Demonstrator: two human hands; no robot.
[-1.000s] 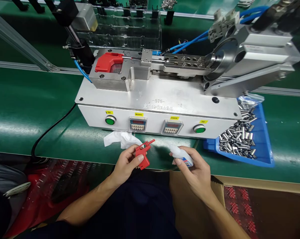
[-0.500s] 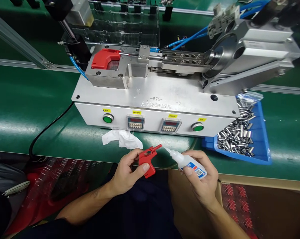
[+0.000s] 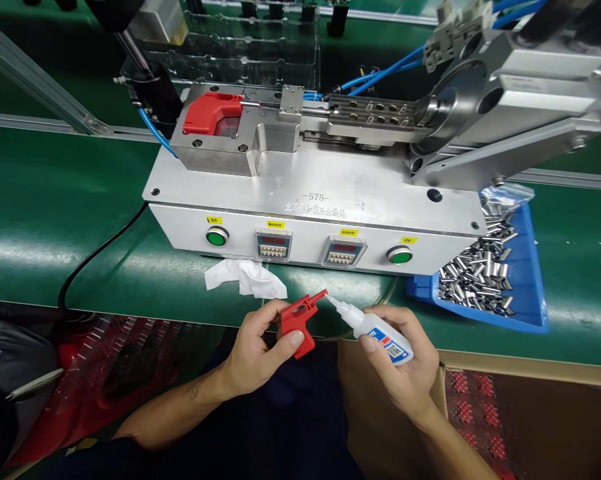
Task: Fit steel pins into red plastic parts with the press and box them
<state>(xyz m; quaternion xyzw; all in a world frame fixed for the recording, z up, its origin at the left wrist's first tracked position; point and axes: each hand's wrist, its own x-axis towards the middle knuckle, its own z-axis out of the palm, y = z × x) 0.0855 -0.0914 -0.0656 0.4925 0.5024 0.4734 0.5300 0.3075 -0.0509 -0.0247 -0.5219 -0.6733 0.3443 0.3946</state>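
My left hand [image 3: 258, 353] pinches a red plastic gun-shaped part [image 3: 299, 327] between thumb and fingers, its thin barrel pointing up and right. In my right hand [image 3: 405, 367] is a white glue bottle [image 3: 380, 333] with a blue and red label, tilted so that its narrow nozzle meets or nearly meets the barrel tip. Whether glue is flowing is too small to tell. Beyond my hands stands a metal press fixture [image 3: 310, 193]. A second red part [image 3: 210, 113] lies in its block, with a thin rod at its right end.
A blue bin [image 3: 535, 287] of small shiny metal tubes sits right of the fixture. White tissue [image 3: 245, 277] lies on the green bench [image 3: 105, 267] before it. Green buttons and timers line its front. A black cable [image 3: 88, 257] curves at left; a cardboard box [image 3: 520, 363] is below right.
The bottle's nozzle has come closer to the red barrel's tip. My left hand keeps its hold on the red part, and the view has shifted slightly.
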